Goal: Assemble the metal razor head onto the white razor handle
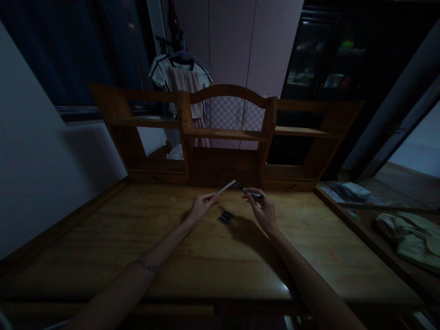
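My left hand [202, 207] is closed, pinching the near end of a thin, flat, pale stick [227, 186] that slants up to the right. Between the thumb and fingers of my right hand [264, 211] is a slim pen-like tool [253, 193], dark with a pale stripe, its dark head pointing left. The head lies close by the stick's far end; whether they touch I cannot tell. On the desk below and between both hands lie several small dark strips [226, 217] side by side, too dim to name.
The wooden desk [144, 238] has a shelf unit [225, 134] along its back. A pale wall [62, 174] borders it at the left. At the right lie a plastic-wrapped item [355, 190] and a light green cloth bundle [415, 236]. Clothes [185, 82] hang behind.
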Demonstrator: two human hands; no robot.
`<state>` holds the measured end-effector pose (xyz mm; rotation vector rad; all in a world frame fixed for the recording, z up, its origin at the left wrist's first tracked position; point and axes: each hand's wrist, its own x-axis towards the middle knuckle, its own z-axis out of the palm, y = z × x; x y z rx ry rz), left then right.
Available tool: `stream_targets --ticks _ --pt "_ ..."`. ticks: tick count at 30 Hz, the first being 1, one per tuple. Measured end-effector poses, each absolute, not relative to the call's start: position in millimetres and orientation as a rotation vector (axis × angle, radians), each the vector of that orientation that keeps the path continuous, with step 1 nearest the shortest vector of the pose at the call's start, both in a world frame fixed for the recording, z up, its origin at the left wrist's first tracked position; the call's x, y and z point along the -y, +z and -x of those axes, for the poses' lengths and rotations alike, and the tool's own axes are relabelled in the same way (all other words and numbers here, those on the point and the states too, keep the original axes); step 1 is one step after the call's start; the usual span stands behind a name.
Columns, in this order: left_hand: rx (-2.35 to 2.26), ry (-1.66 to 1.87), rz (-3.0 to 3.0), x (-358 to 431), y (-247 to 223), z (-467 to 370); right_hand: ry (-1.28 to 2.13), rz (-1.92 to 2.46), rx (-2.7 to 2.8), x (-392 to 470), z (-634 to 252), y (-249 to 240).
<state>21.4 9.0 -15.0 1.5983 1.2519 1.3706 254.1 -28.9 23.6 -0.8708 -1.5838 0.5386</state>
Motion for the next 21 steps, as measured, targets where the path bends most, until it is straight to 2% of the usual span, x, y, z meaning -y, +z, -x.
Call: stream_targets --ticks 21 --pt "-1.225 1.375 -1.565 -9.7 -13.2 -21.1 0.527 0.869 1.556 30.9 -253.4 26.8"
